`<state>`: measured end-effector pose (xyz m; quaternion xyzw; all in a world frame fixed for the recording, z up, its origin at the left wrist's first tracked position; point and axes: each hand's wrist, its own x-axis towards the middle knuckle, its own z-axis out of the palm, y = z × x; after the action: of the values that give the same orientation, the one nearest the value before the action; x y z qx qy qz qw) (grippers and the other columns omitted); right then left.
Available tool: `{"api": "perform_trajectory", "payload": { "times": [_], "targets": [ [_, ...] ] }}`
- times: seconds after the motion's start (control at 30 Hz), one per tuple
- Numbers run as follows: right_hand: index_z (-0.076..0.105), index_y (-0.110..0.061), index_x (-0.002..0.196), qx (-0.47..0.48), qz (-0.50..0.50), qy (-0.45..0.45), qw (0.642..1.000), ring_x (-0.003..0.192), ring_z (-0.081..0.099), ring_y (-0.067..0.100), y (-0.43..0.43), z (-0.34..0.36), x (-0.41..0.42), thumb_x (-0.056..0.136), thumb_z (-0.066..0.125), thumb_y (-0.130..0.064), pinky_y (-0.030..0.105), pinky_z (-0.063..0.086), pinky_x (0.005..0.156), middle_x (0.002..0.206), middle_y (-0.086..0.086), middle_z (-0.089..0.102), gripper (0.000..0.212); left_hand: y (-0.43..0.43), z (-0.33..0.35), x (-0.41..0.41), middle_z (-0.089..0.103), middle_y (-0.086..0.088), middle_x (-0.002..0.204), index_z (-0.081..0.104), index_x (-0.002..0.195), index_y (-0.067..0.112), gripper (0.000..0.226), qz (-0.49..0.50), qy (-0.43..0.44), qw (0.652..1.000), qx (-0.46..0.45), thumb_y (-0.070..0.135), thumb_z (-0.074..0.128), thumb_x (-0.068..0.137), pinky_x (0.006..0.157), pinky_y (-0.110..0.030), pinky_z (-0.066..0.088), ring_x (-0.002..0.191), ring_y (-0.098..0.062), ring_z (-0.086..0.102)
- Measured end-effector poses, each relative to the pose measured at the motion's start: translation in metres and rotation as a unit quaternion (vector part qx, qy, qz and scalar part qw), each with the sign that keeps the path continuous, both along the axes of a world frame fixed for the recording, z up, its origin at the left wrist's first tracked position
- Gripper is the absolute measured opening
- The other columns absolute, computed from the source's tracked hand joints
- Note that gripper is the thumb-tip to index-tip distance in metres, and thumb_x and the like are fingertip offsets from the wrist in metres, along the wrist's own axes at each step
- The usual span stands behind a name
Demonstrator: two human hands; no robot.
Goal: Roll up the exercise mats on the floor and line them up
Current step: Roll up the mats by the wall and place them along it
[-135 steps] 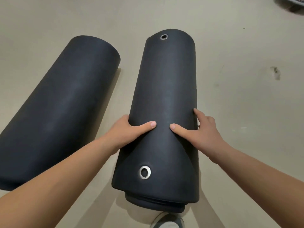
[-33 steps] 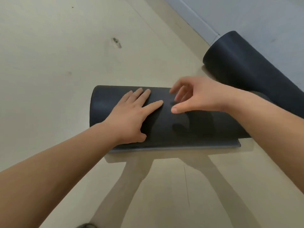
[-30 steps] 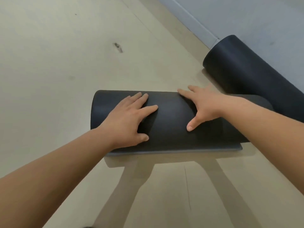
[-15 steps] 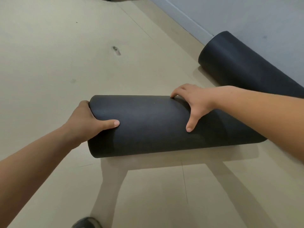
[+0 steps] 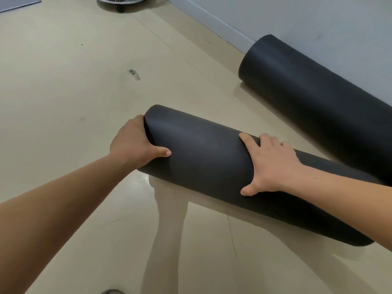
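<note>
The near rolled mat [image 5: 203, 153] lies on the floor [image 5: 63, 92], at an angle to the second rolled mat [image 5: 307, 96], which rests along the wall [image 5: 318, 15]. The left hand [image 5: 133, 143] grips the near roll at its left end, thumb on top, probably to swing this end round. The right hand [image 5: 273, 164] lies spread wide over the middle and presses, I think so that the roll does not open. The floor is glossy beige tile with one dark mark [image 5: 133, 74]. A white fan base [image 5: 121, 1] stands far behind.
</note>
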<state>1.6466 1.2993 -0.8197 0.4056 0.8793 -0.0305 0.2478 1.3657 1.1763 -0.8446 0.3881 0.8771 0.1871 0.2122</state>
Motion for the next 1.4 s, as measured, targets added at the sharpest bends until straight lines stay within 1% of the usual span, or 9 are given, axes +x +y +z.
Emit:
{"api": "perform_trajectory", "payload": {
  "times": [0.3,0.57,0.83,0.9,1.03,1.1,1.2,1.3,1.4],
  "targets": [
    [-0.007,-0.037,0.159,-0.011,-0.137,-0.013,0.99,0.142,0.038,0.032,0.024,0.01,0.135,0.047,0.079,-0.087,0.049,0.044,0.113,0.153,0.009,0.033,0.15,0.086,0.0,0.121,0.059,0.003,0.128,0.048,0.138,0.022,0.096,-0.135,0.026,0.99,-0.03,0.059,0.095,0.062,0.091,-0.047,0.057,0.116,-0.024,0.061],
    [-0.01,-0.031,0.162,0.024,-0.215,-0.019,0.976,0.148,0.028,0.038,0.005,0.0,0.253,0.057,0.08,-0.081,0.054,0.034,0.12,0.157,0.016,0.024,0.147,0.143,0.008,0.239,0.062,-0.008,0.125,0.047,0.131,0.013,0.095,-0.219,0.013,0.972,-0.081,0.046,0.102,0.061,0.09,-0.05,0.059,0.111,-0.033,0.064],
    [-0.006,-0.031,0.163,0.052,-0.315,-0.059,0.946,0.14,0.037,0.035,-0.009,0.002,0.389,0.05,0.079,-0.083,0.05,0.034,0.118,0.15,0.013,0.03,0.151,0.165,0.0,0.392,0.056,-0.011,0.133,0.044,0.137,0.012,0.096,-0.283,-0.004,0.959,-0.036,0.045,0.1,0.066,0.097,-0.052,0.054,0.124,-0.035,0.057],
    [-0.008,-0.028,0.163,0.06,-0.335,-0.075,0.937,0.146,0.03,0.036,-0.013,0.003,0.417,0.052,0.081,-0.08,0.051,0.032,0.12,0.155,0.015,0.026,0.152,0.168,-0.005,0.429,0.055,-0.008,0.137,0.043,0.141,0.016,0.099,-0.296,-0.022,0.955,-0.016,0.047,0.099,0.066,0.098,-0.051,0.053,0.128,-0.033,0.055],
    [-0.025,-0.035,0.159,0.068,-0.384,-0.047,0.919,0.159,0.003,0.036,-0.025,0.0,0.437,0.057,0.087,-0.074,0.057,0.028,0.123,0.168,0.018,0.0,0.156,0.163,-0.014,0.478,0.053,0.001,0.141,0.04,0.147,0.025,0.101,-0.31,-0.056,0.949,0.008,0.054,0.095,0.068,0.095,-0.049,0.052,0.133,-0.028,0.052],
    [-0.033,-0.036,0.156,0.081,-0.393,-0.05,0.915,0.16,-0.002,0.036,-0.032,-0.009,0.439,0.061,0.089,-0.067,0.06,0.027,0.122,0.17,0.02,-0.005,0.158,0.157,-0.019,0.483,0.054,0.002,0.14,0.039,0.148,0.027,0.094,-0.316,-0.064,0.947,0.009,0.051,0.093,0.074,0.094,-0.049,0.052,0.131,-0.028,0.055],
    [-0.035,-0.034,0.155,0.109,-0.386,-0.071,0.913,0.16,-0.001,0.038,-0.035,-0.02,0.445,0.064,0.092,-0.059,0.062,0.027,0.12,0.17,0.022,-0.004,0.158,0.163,-0.023,0.476,0.059,-0.002,0.136,0.046,0.143,0.023,0.074,-0.332,-0.088,0.939,-0.015,0.038,0.087,0.084,0.096,-0.051,0.055,0.122,-0.032,0.06],
    [-0.035,-0.033,0.155,0.117,-0.38,-0.072,0.915,0.159,0.001,0.039,-0.031,-0.022,0.449,0.066,0.091,-0.058,0.062,0.025,0.12,0.169,0.023,-0.004,0.156,0.181,-0.019,0.473,0.065,-0.005,0.12,0.054,0.13,0.018,0.052,-0.349,-0.087,0.932,-0.051,0.031,0.082,0.089,0.094,-0.053,0.058,0.108,-0.034,0.063],
    [-0.034,-0.033,0.155,0.122,-0.371,-0.069,0.918,0.16,0.002,0.037,-0.028,-0.02,0.456,0.07,0.088,-0.063,0.06,0.021,0.124,0.17,0.021,-0.002,0.152,0.193,-0.015,0.478,0.066,-0.005,0.116,0.056,0.127,0.017,0.048,-0.367,-0.073,0.927,-0.036,0.03,0.082,0.089,0.093,-0.051,0.058,0.107,-0.033,0.063]
  ]
}}
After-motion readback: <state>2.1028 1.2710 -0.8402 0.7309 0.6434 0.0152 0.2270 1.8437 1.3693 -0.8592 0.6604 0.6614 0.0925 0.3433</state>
